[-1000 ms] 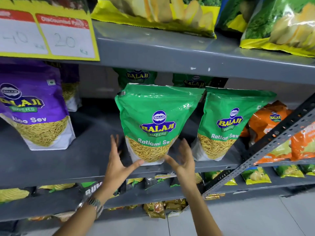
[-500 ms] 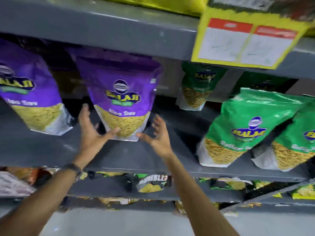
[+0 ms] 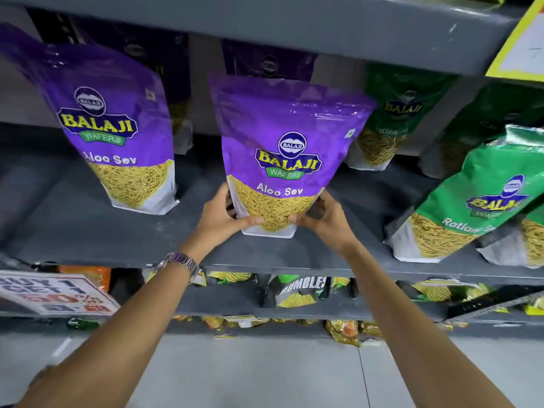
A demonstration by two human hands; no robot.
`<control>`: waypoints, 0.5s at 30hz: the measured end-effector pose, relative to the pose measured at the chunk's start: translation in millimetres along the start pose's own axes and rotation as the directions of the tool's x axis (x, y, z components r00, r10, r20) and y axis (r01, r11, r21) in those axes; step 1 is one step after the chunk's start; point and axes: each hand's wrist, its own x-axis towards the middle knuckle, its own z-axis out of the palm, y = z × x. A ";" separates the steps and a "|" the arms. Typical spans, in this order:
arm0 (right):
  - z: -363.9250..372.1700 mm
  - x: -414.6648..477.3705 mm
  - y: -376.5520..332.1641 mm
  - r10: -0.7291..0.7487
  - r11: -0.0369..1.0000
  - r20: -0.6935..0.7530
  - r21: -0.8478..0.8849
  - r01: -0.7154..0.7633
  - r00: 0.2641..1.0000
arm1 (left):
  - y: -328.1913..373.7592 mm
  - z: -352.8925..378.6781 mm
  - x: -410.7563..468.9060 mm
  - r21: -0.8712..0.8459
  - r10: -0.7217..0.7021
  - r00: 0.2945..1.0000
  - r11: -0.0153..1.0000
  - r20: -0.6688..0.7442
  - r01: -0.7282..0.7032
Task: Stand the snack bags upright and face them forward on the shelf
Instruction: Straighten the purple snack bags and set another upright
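A purple Aloo Sev bag (image 3: 282, 148) stands upright in the middle of the grey shelf (image 3: 88, 231), label facing me. My left hand (image 3: 219, 217) grips its lower left corner and my right hand (image 3: 326, 219) grips its lower right corner, thumbs on the front. A second purple Aloo Sev bag (image 3: 114, 128) stands upright to the left. To the right, a green Ratlami Sev bag (image 3: 471, 207) leans left near the shelf's front edge. Another green bag (image 3: 394, 119) stands further back.
More purple bags stand behind in the dark rear of the shelf. The shelf above (image 3: 265, 25) hangs low over the bag tops, with a yellow price card (image 3: 521, 51) at the right. Lower shelves hold small snack packs (image 3: 303, 290) and a promo sign (image 3: 56, 293).
The view swung left from the green bags to the purple ones. Both hands, open and apart before, have closed on the lower corners of the middle purple bag, which now sits nearer the front.
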 end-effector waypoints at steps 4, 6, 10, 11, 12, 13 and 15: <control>0.6 -20.4 0.4 0.007 1.000 -0.020 0.005 -0.007 1.000 | 3.0 4.5 -19.0 -0.016 -0.011 1.000 1.000 -0.008 0.011; 1.4 -28.3 1.6 0.008 1.000 -0.025 0.009 -0.008 1.000 | 3.6 4.2 -26.5 -0.002 -0.013 1.000 1.000 -0.004 0.013; 5.0 -41.6 1.4 0.016 1.000 -0.032 -0.014 -0.017 0.999 | 4.8 3.6 -39.6 0.016 -0.005 1.000 1.000 0.001 0.005; 5.4 -43.9 1.1 0.024 1.000 -0.026 -0.007 -0.024 0.999 | 4.7 4.0 -43.0 0.016 -0.002 1.000 1.000 -0.002 0.002; 5.1 -46.0 0.9 0.030 1.000 -0.017 -0.003 -0.030 0.999 | 5.1 4.6 -46.4 0.019 0.003 1.000 1.000 -0.006 -0.003; 4.5 -47.6 0.5 0.034 0.999 -0.009 -0.002 -0.034 0.999 | 5.7 5.4 -49.5 0.026 0.007 1.000 1.000 -0.012 -0.007; 2.7 -49.6 -1.1 0.031 1.000 0.012 -0.004 -0.031 0.999 | 7.3 6.2 -54.6 0.043 0.009 1.000 0.999 -0.029 -0.008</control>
